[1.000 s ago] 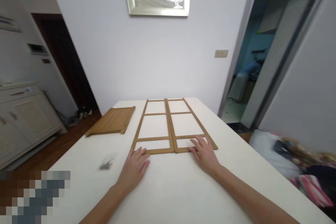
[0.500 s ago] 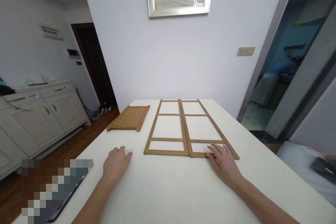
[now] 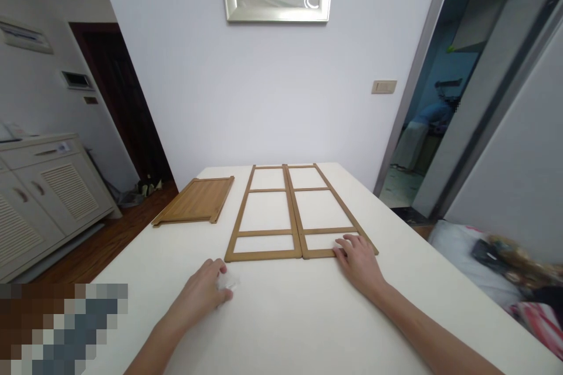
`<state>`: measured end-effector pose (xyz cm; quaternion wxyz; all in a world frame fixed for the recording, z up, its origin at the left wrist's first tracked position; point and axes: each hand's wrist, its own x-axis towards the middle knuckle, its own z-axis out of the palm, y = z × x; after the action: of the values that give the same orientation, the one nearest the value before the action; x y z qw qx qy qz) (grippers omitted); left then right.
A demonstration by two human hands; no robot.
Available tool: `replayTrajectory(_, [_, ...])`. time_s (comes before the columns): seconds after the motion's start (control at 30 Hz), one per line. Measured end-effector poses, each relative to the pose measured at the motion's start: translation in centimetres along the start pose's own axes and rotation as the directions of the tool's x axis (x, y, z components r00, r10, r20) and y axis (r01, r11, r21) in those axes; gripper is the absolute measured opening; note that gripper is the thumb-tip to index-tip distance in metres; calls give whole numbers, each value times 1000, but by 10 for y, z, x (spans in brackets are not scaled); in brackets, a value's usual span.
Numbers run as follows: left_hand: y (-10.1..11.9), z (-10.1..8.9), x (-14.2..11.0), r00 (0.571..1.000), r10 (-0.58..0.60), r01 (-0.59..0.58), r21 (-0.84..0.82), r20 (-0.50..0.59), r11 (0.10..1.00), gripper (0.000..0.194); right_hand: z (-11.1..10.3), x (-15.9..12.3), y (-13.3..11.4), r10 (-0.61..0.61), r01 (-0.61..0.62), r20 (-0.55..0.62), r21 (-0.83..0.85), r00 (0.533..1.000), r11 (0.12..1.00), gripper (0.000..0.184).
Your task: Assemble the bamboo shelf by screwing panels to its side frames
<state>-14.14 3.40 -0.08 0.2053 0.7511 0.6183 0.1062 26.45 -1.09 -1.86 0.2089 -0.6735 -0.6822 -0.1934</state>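
Note:
My left hand (image 3: pixel 201 292) is above the front left of the table, its thumb and fingers curled round a small clear plastic bag (image 3: pixel 229 282). Much of the bag is hidden by the fingers. My right hand (image 3: pixel 358 261) rests on the near right corner of a bamboo-coloured wooden frame (image 3: pixel 299 212), fingers extended over its bottom rail. That frame lies flat as two long halves side by side, with crossbars. To its left lies a slatted wooden panel (image 3: pixel 193 201), with strips along its sides.
The white table (image 3: pixel 272 322) meets a wall with a silver-framed mirror (image 3: pixel 278 15). Past a doorway on the right, a person (image 3: pixel 417 129) bends over. A white plastic bag (image 3: pixel 461 252) and other items lie right of the table. A white cabinet (image 3: pixel 61 187) stands left.
My left hand has moved right and closed round the small clear bag, which did not show before. My right hand stays at the frame. The view has turned slightly right.

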Motion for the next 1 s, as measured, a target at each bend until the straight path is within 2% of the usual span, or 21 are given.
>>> replayTrajectory(0.13, [32, 25, -8, 996, 88, -88, -246, -9, 965, 52, 0, 0, 1, -47, 49, -36, 35, 998, 998, 32])
replayTrajectory(0.27, [58, 46, -12, 994, 112, -102, -517, -12, 850, 49, -6, -1, -2, -109, 117, -70, 119, 992, 986, 31])
replayTrajectory(0.33, [68, 52, -14, 993, 115, -95, -639, -10, 763, 48, -14, -3, -9, -130, 141, -60, 228, 990, 964, 31])
replayTrajectory(0.4, [80, 56, -15, 992, 128, -84, -727, 5, 682, 48, -25, -7, -22, -115, 102, 8, 408, 993, 907, 32])
replayTrajectory(0.43, [87, 57, -16, 991, 135, -77, -757, 15, 649, 48, -31, -9, -31, -90, 41, 71, 519, 993, 854, 32])
replayTrajectory(0.47, [94, 57, -16, 990, 140, -70, -779, 23, 623, 48, -36, -10, -41, -45, -75, 174, 625, 984, 777, 34])
replayTrajectory(0.5, [102, 57, -17, 989, 143, -67, -795, 25, 604, 48, -41, -12, -51, -4, -221, 302, 705, 953, 674, 36])
replayTrajectory(0.57, [117, 58, -16, 988, 156, -76, -817, 17, 571, 49, -45, -15, -69, -49, -448, 508, 797, 860, 405, 40])
replayTrajectory(0.6, [124, 60, -15, 986, 167, -86, -826, 10, 557, 49, -46, -16, -77, -77, -524, 566, 801, 821, 290, 39])
replayTrajectory(0.67, [134, 64, -14, 981, 196, -105, -842, 1, 529, 48, -44, -19, -86, -71, -608, 618, 784, 783, 125, 34])
replayTrajectory(0.77, [138, 73, -14, 978, 209, -119, -852, -12, 509, 42, -42, -24, -88, -49, -666, 664, 745, 746, -42, 27])
replayTrajectory(0.87, [132, 80, -17, 967, 254, -124, -851, 11, 510, 36, -46, -26, -85, -101, -704, 700, 683, 707, -196, 22])
replayTrajectory(0.93, [128, 82, -18, 951, 305, -103, -873, 54, 476, 34, -49, -26, -83, -130, -716, 711, 649, 691, -257, 22])
replayTrajectory(1.0, [125, 81, -19, 944, 319, -62, -904, 85, 423, 35, -51, -25, -82, -160, -732, 720, 627, 675, -268, 23])
